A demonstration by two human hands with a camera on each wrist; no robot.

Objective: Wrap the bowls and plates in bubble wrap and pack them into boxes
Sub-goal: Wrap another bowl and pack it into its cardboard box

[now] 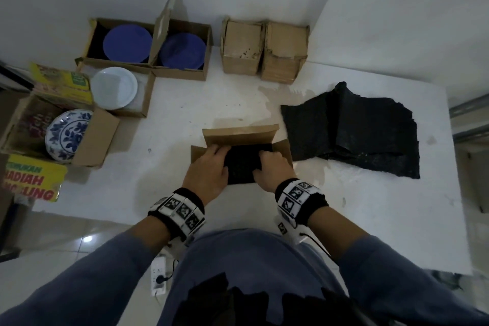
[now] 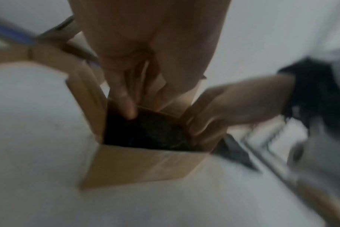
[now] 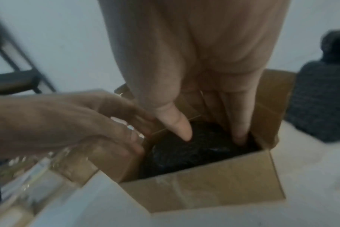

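Black bubble wrap covered the bundle [image 1: 243,164] that both hands were working down into the open cardboard box [image 1: 239,135]; the left hand [image 1: 209,169] lay at the bundle's left side, its fingers [image 2: 126,106] reaching down inside the box wall and touching the dark wrap, though whether they curled round it or only pressed could not be told from the blurred wrist view; the right hand [image 1: 272,169] was at the bundle's right side, thumb [image 3: 177,126] and fingers pushed down straight against the wrap inside the box, pinching nothing that showed. The box stood on the white table [image 1: 164,174] with its flaps spread outward, the far flap upright. Just right of the box lay a loose heap of black bubble wrap sheets [image 1: 354,130], touching or nearly touching its right flap. Beyond the box, against the wall, stood two closed cardboard boxes [image 1: 264,50] side by side. Far left of the box, open cartons held two blue plates [image 1: 127,43], a white plate [image 1: 115,87] and a blue-and-white patterned bowl [image 1: 68,135], all unwrapped.
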